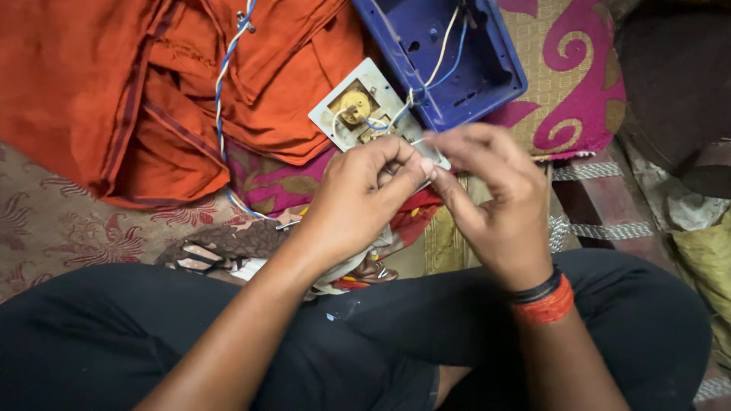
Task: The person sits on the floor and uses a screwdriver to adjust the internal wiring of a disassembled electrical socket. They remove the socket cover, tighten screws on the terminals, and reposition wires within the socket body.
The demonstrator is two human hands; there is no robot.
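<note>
My left hand (358, 198) and my right hand (491, 202) meet fingertip to fingertip over the near edge of a white switch plate (362, 114). Both pinch something small there, probably a thin wire end; I cannot see it clearly. The plate lies back side up, showing a round yellow part and thin white and blue wires (426, 80). Those wires run up into an open blue plastic box (445, 53) just beyond the plate.
An orange cloth (114, 84) is bunched at the left with a twisted blue and white cable (222, 91) lying across it. Patterned pink and gold fabric (571, 84) lies at the right. My crossed legs in black trousers (114, 335) fill the bottom.
</note>
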